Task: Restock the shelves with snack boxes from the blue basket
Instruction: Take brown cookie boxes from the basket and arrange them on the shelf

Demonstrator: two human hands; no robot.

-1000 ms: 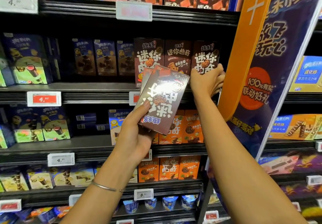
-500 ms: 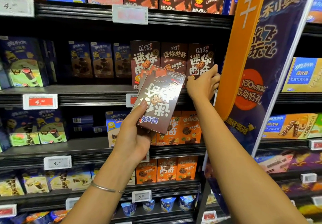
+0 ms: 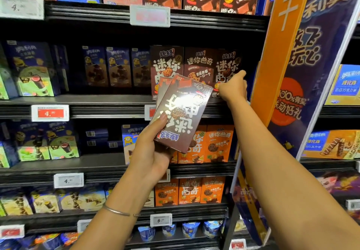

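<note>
My left hand (image 3: 150, 152) holds two brown snack boxes (image 3: 183, 113), stacked and upside down, in front of the middle shelf (image 3: 109, 111). Three matching brown boxes stand in a row on that shelf. My right hand (image 3: 232, 90) reaches to the rightmost brown box (image 3: 227, 64) and grips its lower right side, thumb pointing up along the front. Its fingers are hidden behind the hand. The blue basket is not in view.
An orange and blue promotional banner (image 3: 272, 55) juts out just right of my right hand. Dark blue boxes (image 3: 118, 66) stand left of the brown row. Orange boxes (image 3: 218, 142) fill the shelf below. Price tags (image 3: 50, 112) line the shelf edges.
My right hand has slid down and slightly back along the rightmost shelf box, with the thumb now raised. The left hand and its two boxes have barely moved.
</note>
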